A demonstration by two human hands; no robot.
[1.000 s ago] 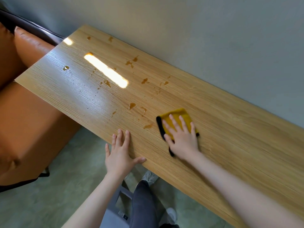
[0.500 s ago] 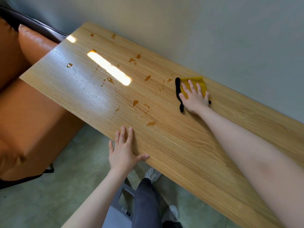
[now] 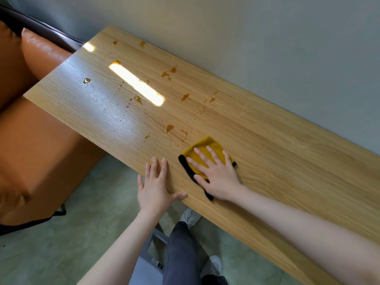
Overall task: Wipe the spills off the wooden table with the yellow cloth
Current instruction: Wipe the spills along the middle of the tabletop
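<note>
A long wooden table (image 3: 277, 153) runs along a grey wall. Several brown spills (image 3: 169, 127) dot its left half, the nearest just beyond the cloth. The yellow cloth (image 3: 202, 148), edged in black, lies flat near the table's front edge. My right hand (image 3: 216, 173) presses on it with fingers spread and straight, covering most of it. To its left, my left hand (image 3: 157, 186) rests flat on the table's front edge, fingers straight, holding nothing.
An orange leather sofa (image 3: 30, 140) stands against the table's left end. The wall (image 3: 267, 48) borders the table's far side. Below the front edge are a green floor (image 3: 72, 243), my dark trouser leg (image 3: 181, 254) and white shoes.
My right hand has slid the cloth back from near the wall to the front edge, over the spot where a small spill lay. My left hand has stayed put.
</note>
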